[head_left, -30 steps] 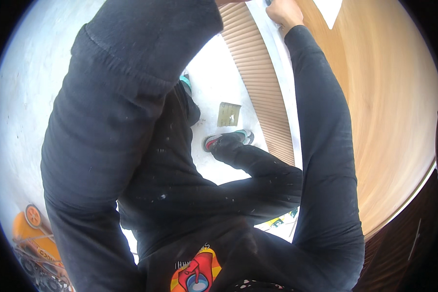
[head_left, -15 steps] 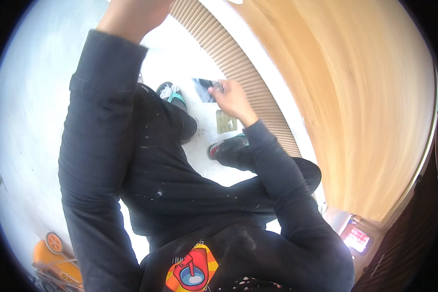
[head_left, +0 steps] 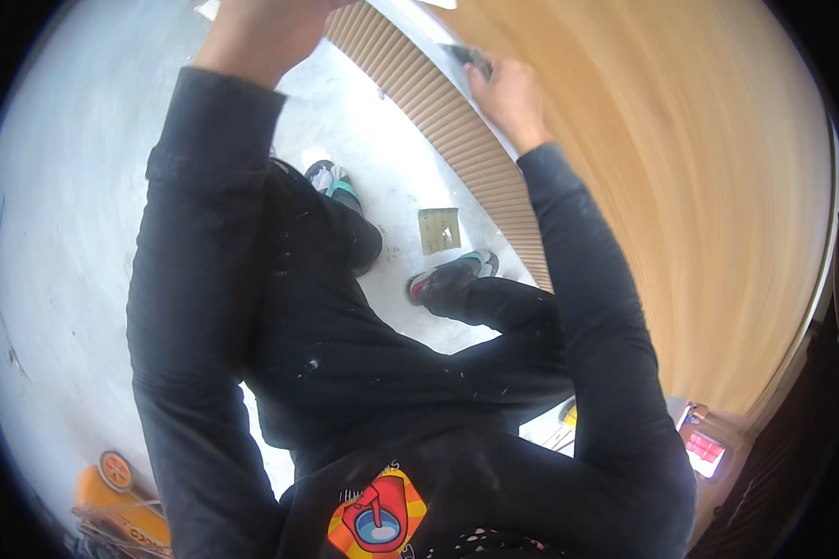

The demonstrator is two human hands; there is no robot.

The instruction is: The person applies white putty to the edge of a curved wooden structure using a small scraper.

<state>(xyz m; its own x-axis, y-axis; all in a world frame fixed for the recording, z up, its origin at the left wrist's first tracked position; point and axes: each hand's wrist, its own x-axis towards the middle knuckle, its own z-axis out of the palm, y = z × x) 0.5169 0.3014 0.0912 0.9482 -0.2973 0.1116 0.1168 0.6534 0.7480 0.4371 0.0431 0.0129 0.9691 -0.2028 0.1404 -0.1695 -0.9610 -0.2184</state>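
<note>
My right hand [head_left: 511, 98] is closed on a flat scraper [head_left: 466, 58] with a dark body and a paler edge. It holds the scraper at the white strip [head_left: 419, 26] between the ribbed wood-coloured panel [head_left: 438, 112] and the smooth wood-grain panel [head_left: 643, 186]. Whether the blade touches the strip I cannot tell. My left hand [head_left: 270, 39] is raised at the top edge of the view, and its fingers are mostly cut off. Bits of something white [head_left: 441, 3] show at the top edge to the right of that hand, too little to name.
On the whitish floor [head_left: 396, 289], between my shoes, lies a small tan-green sheet [head_left: 439, 230]. An orange wheeled item [head_left: 121, 508] stands at the lower left. At the lower right a lit screen [head_left: 705, 454] shows, close to the wood-grain panel's end.
My right hand has moved up and to the right with the scraper, from above the floor to the white strip. My left hand has shifted only slightly.
</note>
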